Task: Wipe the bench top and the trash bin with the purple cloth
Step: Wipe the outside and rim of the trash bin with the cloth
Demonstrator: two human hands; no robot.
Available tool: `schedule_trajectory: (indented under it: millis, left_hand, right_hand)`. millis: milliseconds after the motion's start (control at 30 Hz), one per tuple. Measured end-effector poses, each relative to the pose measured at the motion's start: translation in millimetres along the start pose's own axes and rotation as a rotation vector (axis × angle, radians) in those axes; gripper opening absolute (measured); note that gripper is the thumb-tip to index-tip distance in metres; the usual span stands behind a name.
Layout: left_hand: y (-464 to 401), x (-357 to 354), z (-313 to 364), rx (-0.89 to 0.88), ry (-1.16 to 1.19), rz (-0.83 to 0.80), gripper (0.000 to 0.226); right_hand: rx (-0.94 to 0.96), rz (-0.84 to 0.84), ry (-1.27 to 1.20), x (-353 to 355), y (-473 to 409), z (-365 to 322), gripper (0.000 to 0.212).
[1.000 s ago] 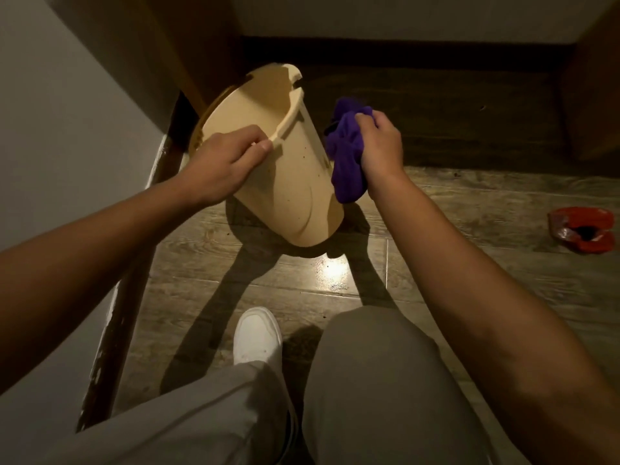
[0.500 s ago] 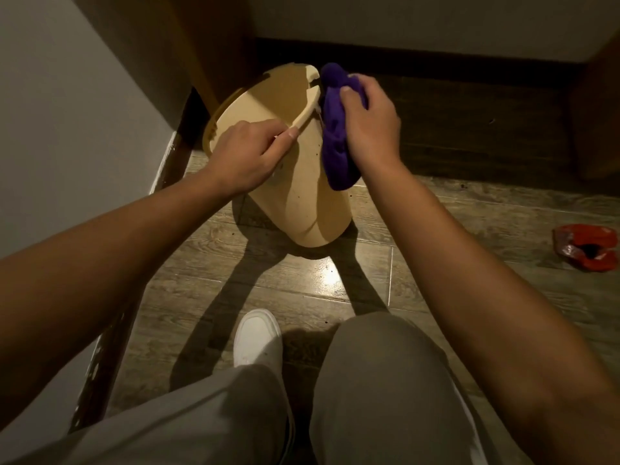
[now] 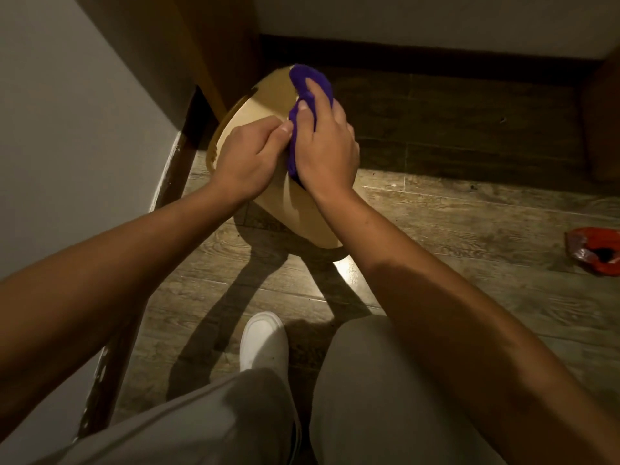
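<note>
A beige plastic trash bin (image 3: 295,209) is tilted on the wooden floor, its open mouth turned away toward the far left corner. My left hand (image 3: 248,156) grips the bin at its rim and side. My right hand (image 3: 325,142) presses the bunched purple cloth (image 3: 308,85) against the bin's upper side near the rim, right beside my left thumb. Part of the cloth is hidden under my right palm. The bench top is not in view.
A grey wall (image 3: 67,129) and dark skirting run along the left. A wooden panel (image 3: 214,45) stands behind the bin. A crumpled red bag (image 3: 597,250) lies on the floor at the right. My white shoe (image 3: 263,340) and grey trousers are below.
My right hand has carried the cloth from the bin's right side up and over to its top near the rim, ending next to my left hand. The bin stays tilted.
</note>
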State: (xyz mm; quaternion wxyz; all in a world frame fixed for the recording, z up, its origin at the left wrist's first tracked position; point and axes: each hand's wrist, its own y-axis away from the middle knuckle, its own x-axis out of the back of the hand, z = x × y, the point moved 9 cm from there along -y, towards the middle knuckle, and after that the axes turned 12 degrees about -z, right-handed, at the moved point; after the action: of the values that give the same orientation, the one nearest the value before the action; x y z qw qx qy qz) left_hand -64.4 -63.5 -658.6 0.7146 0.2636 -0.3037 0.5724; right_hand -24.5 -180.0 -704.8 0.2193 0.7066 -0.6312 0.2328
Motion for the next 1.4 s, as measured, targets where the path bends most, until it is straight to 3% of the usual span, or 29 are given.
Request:
schedule_trajectory:
  millis: [200,367,733,867,1033,1133,1200,1267,1400]
  left_hand:
    - [10,7,-25,0.118,0.080,0.044,0.039]
    - [11,2,-23,0.106,0.036,0.015,0.040]
    - [2,6,-23,0.063,-0.066,-0.037,0.039]
    - [-20,9,-20,0.108,-0.035,-0.184,0.042]
    - [-16,6,-20,0.167,-0.011,-0.448,0.059]
    - [8,2,-31,0.157,-0.157,-0.540,0.042]
    - [24,-26,-26,0.181,0.079,-0.549,0.030]
    - [32,-60,-15,0.279,0.397,-0.545,0.038]
    - [31,-77,-10,0.361,0.441,-0.598,0.052]
  right_hand:
    - [-0.157,-0.061,0.147,-18,4,71,0.045]
    - [-0.413,-0.159,0.164,-16,20,164,0.046]
    - [-0.637,-0.253,0.193,-8,57,225,0.042]
    - [-0.525,-0.027,0.049,31,39,198,0.037]
    - [-0.403,0.094,-0.229,53,11,136,0.023]
    - [-0.358,0.061,-0.311,39,6,113,0.034]
    - [-0.328,0.021,-0.243,19,9,96,0.036]
    - [-0.299,0.029,-0.138,7,15,83,0.034]
    - [-0.327,0.037,-0.049,2,17,87,0.035]
